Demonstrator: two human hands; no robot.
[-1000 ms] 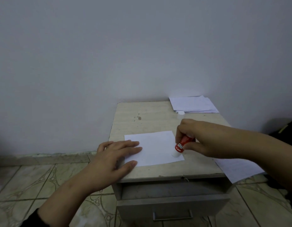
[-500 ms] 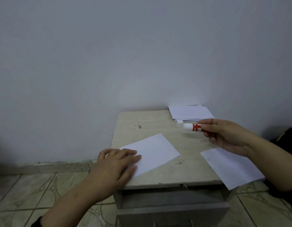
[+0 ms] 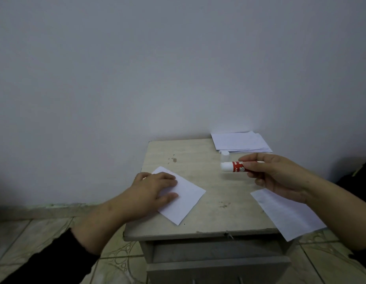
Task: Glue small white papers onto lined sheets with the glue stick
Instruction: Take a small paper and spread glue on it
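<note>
Red-and-white glue stick (image 3: pixel 234 167) lies level in the air, pinched between the thumb and curled fingers of the right hand (image 3: pixel 278 177), its white end pointing toward the left hand and raised off the tabletop (image 3: pixel 219 201). The left hand (image 3: pixel 155 190) lies flat with fingers straight and spread, pressing on the small white paper (image 3: pixel 184 203), which sits skewed, one corner pointing at the front edge of the top. Between the two hands is a bare, stained stretch of wood. Under the right wrist a lined sheet (image 3: pixel 286 216) lies with its near corner hanging past the front edge. Beyond the right hand, at the far corner against the wall, rests a stack of papers (image 3: pixel 239 142), and a small white cap (image 3: pixel 225 153) stands just beside the glue stick's tip. Below the front edge a drawer (image 3: pixel 217 269) stands pulled out.
</note>
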